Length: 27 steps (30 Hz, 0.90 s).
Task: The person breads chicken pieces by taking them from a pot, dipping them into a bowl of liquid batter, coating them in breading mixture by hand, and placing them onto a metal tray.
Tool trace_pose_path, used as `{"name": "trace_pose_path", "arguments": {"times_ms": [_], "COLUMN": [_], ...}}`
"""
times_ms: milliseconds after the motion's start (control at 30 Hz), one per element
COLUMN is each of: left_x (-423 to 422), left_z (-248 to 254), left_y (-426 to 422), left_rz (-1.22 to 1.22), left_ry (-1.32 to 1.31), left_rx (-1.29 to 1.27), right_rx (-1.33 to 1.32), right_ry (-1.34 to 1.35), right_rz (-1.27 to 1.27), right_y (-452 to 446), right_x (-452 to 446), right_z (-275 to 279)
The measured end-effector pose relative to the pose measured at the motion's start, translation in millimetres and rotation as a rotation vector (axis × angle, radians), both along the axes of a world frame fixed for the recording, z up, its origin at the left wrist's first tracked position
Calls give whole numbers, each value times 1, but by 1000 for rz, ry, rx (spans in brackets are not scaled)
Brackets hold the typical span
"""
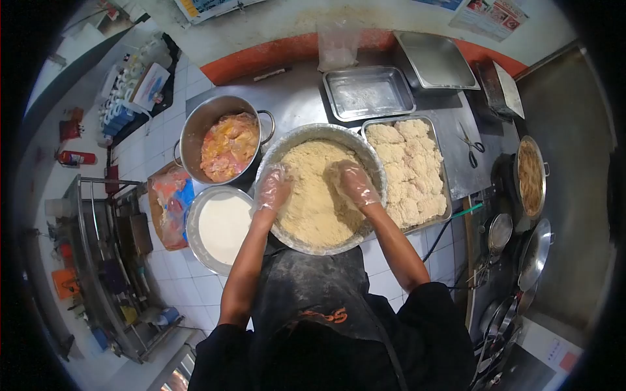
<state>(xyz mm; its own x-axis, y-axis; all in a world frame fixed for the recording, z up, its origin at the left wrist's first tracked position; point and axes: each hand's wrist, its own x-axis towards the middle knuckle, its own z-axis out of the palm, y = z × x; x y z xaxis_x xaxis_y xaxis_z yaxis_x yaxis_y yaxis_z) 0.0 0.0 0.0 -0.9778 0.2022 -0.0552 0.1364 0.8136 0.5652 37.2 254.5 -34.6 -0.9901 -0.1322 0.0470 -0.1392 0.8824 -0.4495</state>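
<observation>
A large round metal basin [380, 140] full of pale breading flour [316, 195] is directly in front of me. Both my hands wear clear plastic gloves. My left hand [272, 187] is at the basin's left side, against the flour. Opposite it, my right hand [357, 184] reaches in over the right rim and touches the flour. The fingers of both hands are turned down and sunk or blurred in the flour, so their grip is hidden. Right of the basin, a metal tray [448, 195] holds several coated chicken pieces [404, 171].
A deep pot [189, 139] of raw marinated chicken [228, 148] stands left, with a bowl of white flour [223, 218] below it. Behind are an empty tray [368, 94] and a deep steel pan [437, 62]. Scissors [472, 146] lie right, near a wide frying pan [531, 176].
</observation>
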Motion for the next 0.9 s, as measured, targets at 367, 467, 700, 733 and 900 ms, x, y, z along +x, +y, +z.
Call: {"name": "trace_pose_path", "arguments": {"times_ms": [367,467,700,733,900], "left_x": [38,37,38,37,30], "left_z": [-23,-3,-109,-89,-44], "left_y": [-35,-10,-29,-22,-12], "left_rz": [-125,-305,-271,-253,-287], "left_ry": [93,-26,15,18,-28], "left_rx": [32,-232,-19,-45,-64], "right_rx": [-617,-182,81,168,320], "right_ry": [-9,191,286,453,-14], "right_rz": [-95,114,303,349,215], "right_y": [53,46,46,47,31], "right_x": [-25,-28,-24,-25,-21], "right_z": [28,-21,-30,-21,4]}}
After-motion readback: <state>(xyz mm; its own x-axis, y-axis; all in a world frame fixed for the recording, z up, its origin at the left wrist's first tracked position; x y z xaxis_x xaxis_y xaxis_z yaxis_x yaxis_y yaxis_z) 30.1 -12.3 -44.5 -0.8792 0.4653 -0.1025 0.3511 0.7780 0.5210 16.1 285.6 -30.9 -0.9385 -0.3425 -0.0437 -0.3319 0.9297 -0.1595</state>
